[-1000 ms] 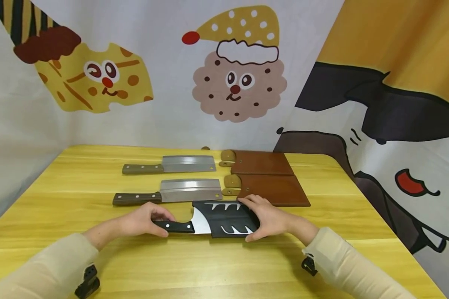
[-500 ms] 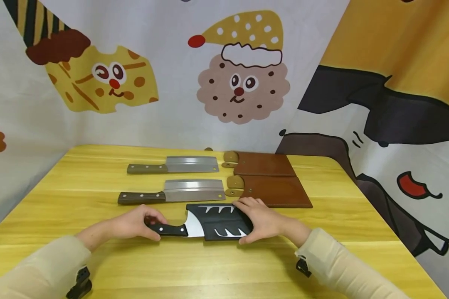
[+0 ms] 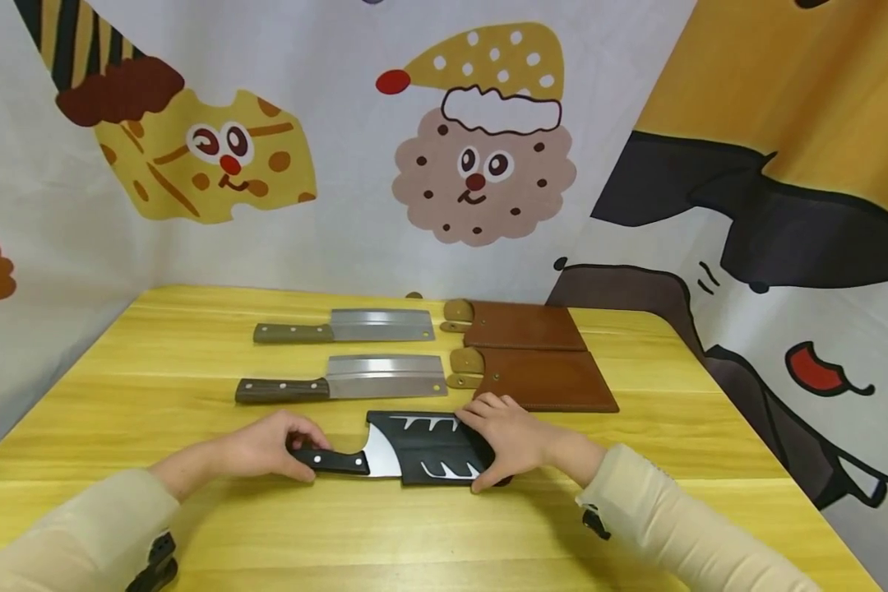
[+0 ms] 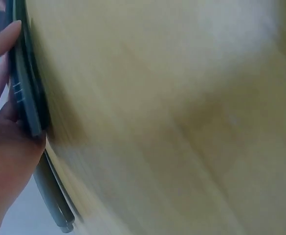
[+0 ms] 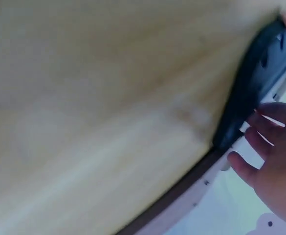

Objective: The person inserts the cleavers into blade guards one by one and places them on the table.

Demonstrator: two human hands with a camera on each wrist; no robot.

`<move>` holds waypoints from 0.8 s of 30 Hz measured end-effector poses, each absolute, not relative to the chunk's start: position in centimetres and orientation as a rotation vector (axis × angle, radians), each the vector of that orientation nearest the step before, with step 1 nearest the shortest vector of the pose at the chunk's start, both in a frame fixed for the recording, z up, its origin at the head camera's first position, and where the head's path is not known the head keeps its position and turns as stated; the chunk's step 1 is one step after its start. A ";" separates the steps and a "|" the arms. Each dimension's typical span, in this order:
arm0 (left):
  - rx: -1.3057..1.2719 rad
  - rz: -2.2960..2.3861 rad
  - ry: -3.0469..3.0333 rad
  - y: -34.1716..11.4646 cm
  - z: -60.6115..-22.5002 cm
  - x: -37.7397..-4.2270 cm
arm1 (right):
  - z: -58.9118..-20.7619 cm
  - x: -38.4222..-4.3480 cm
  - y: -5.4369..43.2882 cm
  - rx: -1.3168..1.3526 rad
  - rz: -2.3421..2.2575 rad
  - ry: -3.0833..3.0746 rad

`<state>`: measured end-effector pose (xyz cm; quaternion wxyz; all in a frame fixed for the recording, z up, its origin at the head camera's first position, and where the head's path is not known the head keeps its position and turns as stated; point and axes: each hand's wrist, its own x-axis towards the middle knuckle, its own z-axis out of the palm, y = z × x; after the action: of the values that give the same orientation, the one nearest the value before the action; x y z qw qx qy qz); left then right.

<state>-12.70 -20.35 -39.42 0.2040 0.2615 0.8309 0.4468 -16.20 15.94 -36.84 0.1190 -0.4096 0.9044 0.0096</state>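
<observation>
A kitchen knife with a black riveted handle [image 3: 344, 461] lies in front of the person, its broad blade mostly hidden in a black sheath [image 3: 429, 448] with white claw-like marks. The left hand [image 3: 270, 446] grips the end of the handle, thumb on the near side. Around the sheath's right end the right hand [image 3: 514, 442] spreads thumb and fingers, holding it across its width. In the left wrist view the left hand [image 4: 8, 161] is wrapped at the dark handle [image 4: 28, 93]. The right wrist view has the right hand [image 5: 279, 156] at the sheath's [image 5: 253, 85] edge.
Behind the knife lie two cleavers, a nearer one [image 3: 385, 376] and a farther one [image 3: 381, 325], handles to the left. Two brown leather sheaths, one nearer [image 3: 548, 380] and one farther [image 3: 521, 325], lie to their right. A patterned curtain [image 3: 326, 247] hangs behind the wooden table [image 3: 385, 543].
Both hands have shifted the sheathed knife a little to the left and closer to the person. The cleavers and brown sheaths have stayed put; the head view has shifted slightly.
</observation>
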 end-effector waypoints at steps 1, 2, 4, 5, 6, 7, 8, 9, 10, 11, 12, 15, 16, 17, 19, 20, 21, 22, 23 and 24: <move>0.744 1.248 2.313 -20.4 -39.4 -12.7 | -36.6 -16.4 16.0 -1.201 0.015 2.627; 0.764 1.247 2.315 -20.4 -39.3 -12.8 | -36.3 -16.6 16.0 -1.193 -0.003 2.613; 0.773 1.244 2.327 -20.5 -39.0 -13.0 | -35.6 -17.1 16.3 -1.178 -0.069 2.593; 0.774 1.241 2.348 -20.6 -38.8 -13.1 | -35.2 -17.4 16.6 -1.169 -0.108 2.591; 0.769 1.234 2.373 -20.7 -38.5 -13.3 | -34.8 -17.8 16.8 -1.155 -0.145 2.592; 0.759 1.223 2.403 -20.9 -38.2 -13.6 | -34.4 -18.1 17.2 -1.137 -0.175 2.596; 0.741 1.214 2.426 -21.0 -37.8 -13.8 | -34.1 -18.5 17.6 -1.119 -0.200 2.604; 0.720 1.214 2.441 -21.1 -37.4 -14.1 | -33.8 -18.9 17.9 -1.106 -0.219 2.615; 0.712 1.219 2.453 -21.2 -37.0 -14.5 | -33.6 -19.3 18.4 -1.085 -0.227 2.630; 0.710 1.229 2.460 -21.2 -36.7 -14.9 | -33.4 -19.7 18.9 -1.063 -0.240 2.645; 0.706 1.236 2.466 -21.2 -36.3 -15.3 | -33.2 -20.1 19.3 -1.030 -0.254 2.657; 0.720 1.267 2.484 -21.1 -35.7 -16.5 | -32.9 -21.3 20.6 -0.945 -0.282 2.697; 0.723 1.267 2.495 -21.1 -35.5 -16.8 | -33.0 -21.6 20.9 -0.918 -0.289 2.704; 0.725 1.257 2.509 -21.1 -35.5 -17.1 | -33.1 -21.9 21.3 -0.895 -0.293 2.710; 0.722 1.244 2.525 -21.0 -35.5 -17.7 | -33.4 -22.7 22.1 -0.855 -0.294 2.716; 0.717 1.237 2.531 -21.1 -35.5 -18.0 | -33.7 -23.0 22.5 -0.838 -0.290 2.718; 0.705 1.228 2.536 -21.1 -35.7 -18.3 | -34.0 -23.3 22.9 -0.821 -0.288 2.720; 0.693 1.217 2.545 -21.2 -35.9 -18.5 | -34.3 -23.6 23.2 -0.804 -0.283 2.719; 0.683 1.211 2.552 -21.4 -36.1 -18.7 | -34.6 -23.9 23.5 -0.790 -0.273 2.720; 0.671 1.212 2.554 -21.6 -36.3 -18.9 | -34.9 -24.1 23.9 -0.772 -0.268 2.716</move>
<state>-18.95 -21.60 -36.35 0.1176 0.2293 0.8729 0.4143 -24.14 23.85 -34.92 0.1523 -0.2690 0.9464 -0.0935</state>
